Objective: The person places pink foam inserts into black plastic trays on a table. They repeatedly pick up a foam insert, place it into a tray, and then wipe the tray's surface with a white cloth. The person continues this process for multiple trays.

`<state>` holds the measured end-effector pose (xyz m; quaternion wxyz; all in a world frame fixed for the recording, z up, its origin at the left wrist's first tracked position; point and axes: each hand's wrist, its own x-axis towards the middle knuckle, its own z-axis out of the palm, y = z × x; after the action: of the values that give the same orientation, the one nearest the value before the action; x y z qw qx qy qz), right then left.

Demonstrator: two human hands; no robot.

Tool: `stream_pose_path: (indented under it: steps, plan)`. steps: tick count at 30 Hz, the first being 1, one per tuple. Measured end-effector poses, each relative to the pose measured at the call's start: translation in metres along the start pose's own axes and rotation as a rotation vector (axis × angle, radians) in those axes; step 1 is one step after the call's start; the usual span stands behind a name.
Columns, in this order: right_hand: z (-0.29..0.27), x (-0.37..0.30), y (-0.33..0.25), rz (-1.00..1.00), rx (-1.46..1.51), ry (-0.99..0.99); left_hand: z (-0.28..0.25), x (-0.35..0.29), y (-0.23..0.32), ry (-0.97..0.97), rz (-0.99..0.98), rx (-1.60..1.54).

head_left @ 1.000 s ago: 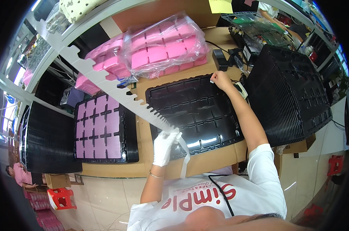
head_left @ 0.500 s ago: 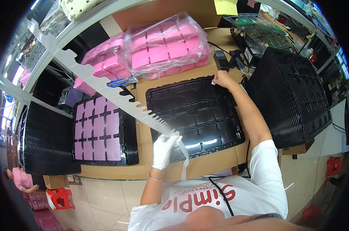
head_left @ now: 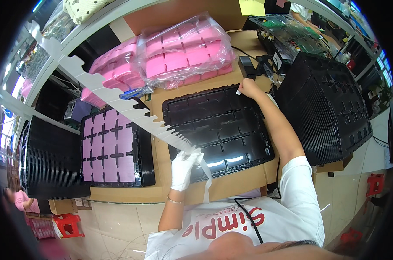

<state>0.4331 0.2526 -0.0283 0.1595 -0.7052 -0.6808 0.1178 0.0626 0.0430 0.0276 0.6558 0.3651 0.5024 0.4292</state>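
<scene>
My left hand [head_left: 182, 171], in a white glove, is closed on the near end of a long pale strip [head_left: 133, 112] with toothed, notched edges. The strip stretches up to the far left, over the table, and a narrow tail of it hangs below my fingers. A shallow black plastic tray [head_left: 213, 123] with cross-shaped ridges lies in front of me. At its far right corner my bare right hand [head_left: 251, 89] is closed in a pinch. A small white piece [head_left: 238, 92] sticks out from those fingers; whether it touches the tray I cannot tell.
A stack of black trays with pink foam [head_left: 107, 149] in the top one stands left, beside a taller tray stack [head_left: 51, 160]. Another tall black stack [head_left: 326, 108] rises at right. Bagged pink foam pieces [head_left: 185, 56], a black adapter [head_left: 247, 67] and circuit boards [head_left: 287, 30] lie behind.
Both hands keep their hold and place; the whole view has shifted very slightly. At the far lower left, a person in pink has moved an arm.
</scene>
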Motion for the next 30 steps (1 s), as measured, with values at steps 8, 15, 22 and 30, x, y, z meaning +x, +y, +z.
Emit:
stream_pose_path:
  steps: [8,15,22,30]
  plan:
    - [-0.023,-0.030,-0.013,-0.016,0.601,-0.140,0.000,-0.001,0.002,0.011,0.033,0.005]
    - [-0.035,-0.106,-0.088,0.108,1.965,-0.369,-0.003,-0.014,0.011,0.032,0.008,-0.055]
    - [-0.001,-0.229,-0.220,0.183,1.366,-0.527,-0.011,-0.034,0.007,0.053,0.028,-0.123]
    - [0.009,-0.270,-0.244,-0.350,0.822,0.112,-0.028,-0.056,0.007,0.092,0.139,-0.012]
